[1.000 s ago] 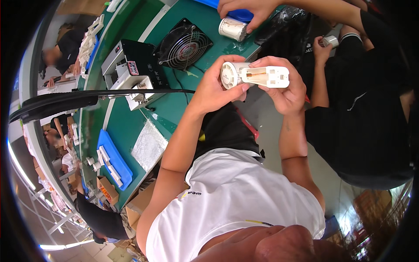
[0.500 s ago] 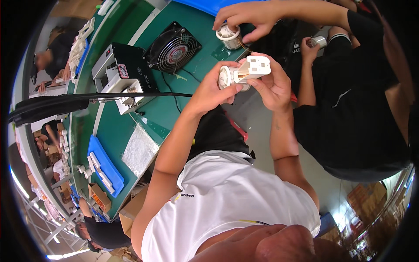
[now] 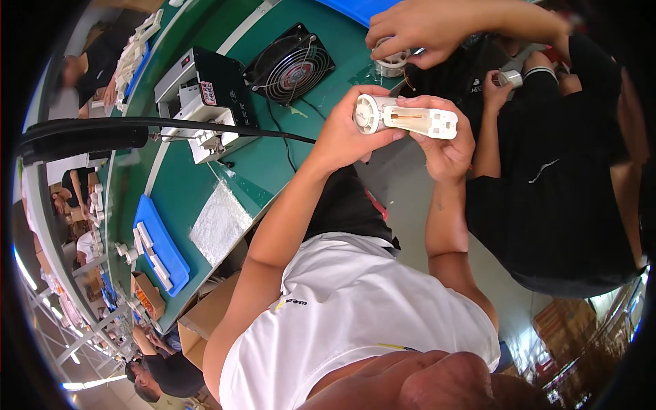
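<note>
I hold a white plastic housing (image 3: pixel 410 117) between both hands, above the gap beside the bench. Its left end is a round slotted cap (image 3: pixel 367 114) on a short drum, and my left hand (image 3: pixel 345 133) is closed around that end. The longer arm of the housing lies open toward me, with a thin reddish-brown wire inside. My right hand (image 3: pixel 447 147) grips this arm near its squared end, which has small rectangular openings. Some fingers of both hands are hidden behind the piece.
A co-worker's hand (image 3: pixel 424 31) holds a similar round white part (image 3: pixel 391 60) at the bench's far edge. A black fan (image 3: pixel 294 68), a black-and-white bench machine (image 3: pixel 205 102), a silvery sheet (image 3: pixel 220 222) and a blue tray (image 3: pixel 161 249) of white pieces occupy the green bench (image 3: pixel 273 174).
The housing has turned in my hands, so its long open side and inner wire now show. The co-worker's hand and round part have shifted slightly in view.
</note>
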`<act>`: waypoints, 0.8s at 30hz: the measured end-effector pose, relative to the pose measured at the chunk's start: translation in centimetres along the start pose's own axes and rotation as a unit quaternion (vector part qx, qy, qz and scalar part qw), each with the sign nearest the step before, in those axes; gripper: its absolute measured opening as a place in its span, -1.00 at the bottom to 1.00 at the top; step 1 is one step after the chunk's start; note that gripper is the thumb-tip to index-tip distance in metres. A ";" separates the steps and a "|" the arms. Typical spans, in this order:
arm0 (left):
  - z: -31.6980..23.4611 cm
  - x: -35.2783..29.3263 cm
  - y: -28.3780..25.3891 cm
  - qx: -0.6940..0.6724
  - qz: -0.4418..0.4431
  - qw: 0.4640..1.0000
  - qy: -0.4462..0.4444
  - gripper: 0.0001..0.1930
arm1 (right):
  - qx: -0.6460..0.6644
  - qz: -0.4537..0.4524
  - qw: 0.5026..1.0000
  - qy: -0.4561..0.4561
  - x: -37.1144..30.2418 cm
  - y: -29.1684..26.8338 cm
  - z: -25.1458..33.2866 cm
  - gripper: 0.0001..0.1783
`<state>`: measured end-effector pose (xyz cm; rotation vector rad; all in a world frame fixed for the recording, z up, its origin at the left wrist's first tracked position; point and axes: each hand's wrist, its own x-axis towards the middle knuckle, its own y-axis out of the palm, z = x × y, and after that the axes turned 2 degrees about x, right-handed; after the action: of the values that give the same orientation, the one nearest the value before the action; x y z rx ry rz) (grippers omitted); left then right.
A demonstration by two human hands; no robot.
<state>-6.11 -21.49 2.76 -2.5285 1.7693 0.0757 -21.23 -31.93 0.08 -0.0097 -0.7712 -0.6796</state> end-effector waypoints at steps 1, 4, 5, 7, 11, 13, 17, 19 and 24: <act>0.0 0.0 -0.1 0.000 0.000 1.000 0.001 -0.36 | 0.019 -0.006 1.000 0.015 0.0 0.0 0.0 -0.52; -0.1 -0.2 -0.2 -0.006 0.006 1.000 -0.007 -0.37 | 0.034 -0.002 0.999 0.029 0.2 0.2 0.2 -0.53; -0.2 -0.3 -0.3 -0.009 0.008 1.000 -0.013 -0.37 | 0.034 -0.002 0.999 0.028 0.2 0.4 0.2 -0.53; -0.1 -0.5 -0.3 -0.012 0.011 1.000 -0.018 -0.37 | 0.084 -0.025 0.996 0.027 0.0 1.0 0.2 -0.52; 0.0 -0.8 -0.2 -0.011 0.016 0.999 -0.031 -0.39 | 0.027 -0.028 0.997 0.061 -0.7 0.8 0.0 -0.48; -0.3 -0.9 -0.1 -0.002 0.017 0.999 -0.035 -0.40 | 0.045 -0.027 0.997 0.049 -0.3 0.8 0.0 -0.45; -0.4 -0.9 -0.2 -0.003 0.013 0.998 -0.055 -0.43 | 0.037 -0.043 0.998 0.038 -0.6 1.2 -0.8 -0.46; -0.4 -1.0 -0.2 -0.007 0.018 0.998 -0.058 -0.43 | 0.041 -0.045 0.997 0.038 -0.6 1.4 -0.4 -0.47; -0.9 -1.0 -0.2 -0.024 0.047 0.997 -0.051 -0.40 | -0.003 -0.038 0.999 0.024 -0.6 1.4 0.3 -0.51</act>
<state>-6.29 -20.52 3.73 -2.4243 1.8672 0.2477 -20.94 -30.37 0.24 0.0312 -0.7263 -0.7515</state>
